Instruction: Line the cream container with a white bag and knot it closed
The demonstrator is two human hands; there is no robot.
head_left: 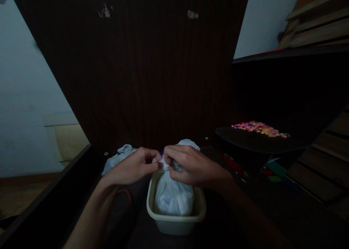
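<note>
**Two-handed pinch on a white plastic bag's neck**

The white plastic bag [175, 200] sits inside a cream rectangular tub [176, 226], near the middle of the dark tabletop [141, 225]. Its neck is gathered upright above the rim. The left hand [137, 167] grips that neck between thumb and forefinger; the right hand [187, 165] pinches it from the other side, fingers curled. Whether the plastic there is knotted or merely twisted cannot be told.

Working this neck well probably calls for small fingertip movements close to the gather, with the tub left to carry the weight. Thin film could tear under a nail or a hard tug, and an upward pull might lift the lumpy contents, so a light, even grip seems best.

Crumpled plastic [118, 158] lies beyond the left hand, and small colourful pieces [257, 128] cover a shelf [230, 134] at far right. No brand, label or lettering is readable in this dim light.
</note>
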